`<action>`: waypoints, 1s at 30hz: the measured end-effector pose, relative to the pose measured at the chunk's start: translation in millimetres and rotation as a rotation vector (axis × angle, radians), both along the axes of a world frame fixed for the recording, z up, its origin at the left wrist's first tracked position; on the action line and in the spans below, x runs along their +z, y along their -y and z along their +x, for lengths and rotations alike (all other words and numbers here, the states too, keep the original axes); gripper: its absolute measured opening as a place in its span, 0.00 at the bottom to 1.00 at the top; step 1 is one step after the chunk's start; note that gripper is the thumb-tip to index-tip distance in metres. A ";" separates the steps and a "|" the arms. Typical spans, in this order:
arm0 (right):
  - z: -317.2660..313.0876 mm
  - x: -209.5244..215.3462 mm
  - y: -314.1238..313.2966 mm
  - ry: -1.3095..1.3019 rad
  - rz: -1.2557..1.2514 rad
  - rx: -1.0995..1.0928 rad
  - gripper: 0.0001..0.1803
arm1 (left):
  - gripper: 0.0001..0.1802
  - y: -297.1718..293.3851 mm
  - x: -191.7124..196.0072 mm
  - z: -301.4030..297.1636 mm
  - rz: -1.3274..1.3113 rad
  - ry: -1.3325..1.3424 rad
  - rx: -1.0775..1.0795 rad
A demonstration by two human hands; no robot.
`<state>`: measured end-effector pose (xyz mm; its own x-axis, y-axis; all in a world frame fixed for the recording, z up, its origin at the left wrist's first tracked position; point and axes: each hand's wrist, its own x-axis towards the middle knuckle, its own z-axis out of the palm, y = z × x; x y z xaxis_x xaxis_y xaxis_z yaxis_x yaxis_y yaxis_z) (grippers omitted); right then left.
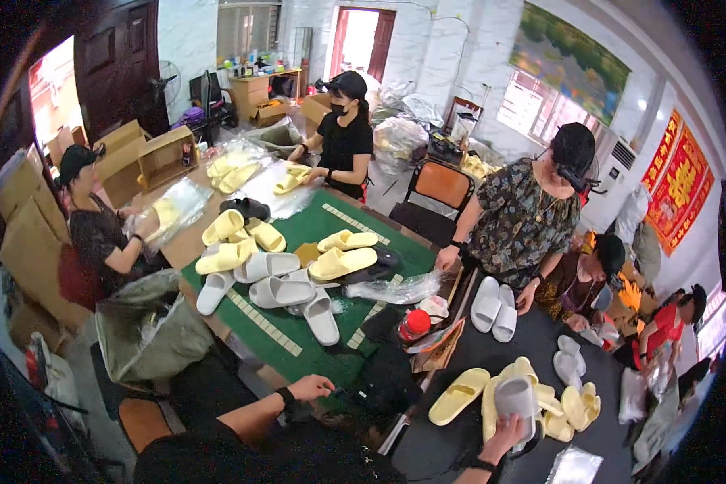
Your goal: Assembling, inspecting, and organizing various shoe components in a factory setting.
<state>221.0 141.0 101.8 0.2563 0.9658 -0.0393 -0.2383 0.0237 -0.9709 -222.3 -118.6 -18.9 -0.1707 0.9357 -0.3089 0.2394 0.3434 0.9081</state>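
Here, the right hand (504,436) grips a grey slipper (515,397) with closed fingers, probably by its near end for easy reach, among yellow slippers (458,396), in from the dark counter's (536,343) left edge. The left hand's (310,388) fingers curl; whether empty, I cannot tell. A clear bag (189,211) contains something yellow.

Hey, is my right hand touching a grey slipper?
Touching: the head view shows the right hand gripping a grey slipper by its lower end, no gap visible.
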 end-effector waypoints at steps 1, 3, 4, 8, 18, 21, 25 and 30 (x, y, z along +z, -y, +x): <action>-4.1 18.0 22.3 0.061 -0.009 -0.032 0.15 | 0.14 0.0 -5.1 3.7 0.034 -0.022 0.007; 35.5 15.0 42.1 0.238 0.066 0.128 0.14 | 0.14 -8.8 20.0 19.2 0.020 -0.026 -0.026; 22.5 51.9 69.2 0.260 0.001 0.161 0.12 | 0.14 -12.6 30.8 25.3 0.037 -0.007 -0.044; 34.1 87.9 132.9 0.598 0.029 0.358 0.09 | 0.15 -34.9 36.9 58.8 0.071 0.027 -0.148; 45.4 -45.0 174.6 1.118 0.244 0.765 0.13 | 0.15 -94.6 66.5 152.6 0.257 -0.090 -0.526; 29.9 -33.3 182.0 1.142 0.232 0.800 0.13 | 0.15 -108.3 71.2 176.0 0.345 -0.064 -0.637; 31.6 -36.6 193.7 1.192 0.073 0.892 0.13 | 0.19 -122.4 87.4 206.8 0.533 -0.446 -0.745; 37.2 -32.4 207.6 1.265 -0.041 0.946 0.14 | 0.20 -155.4 82.3 238.8 0.768 -0.760 -0.896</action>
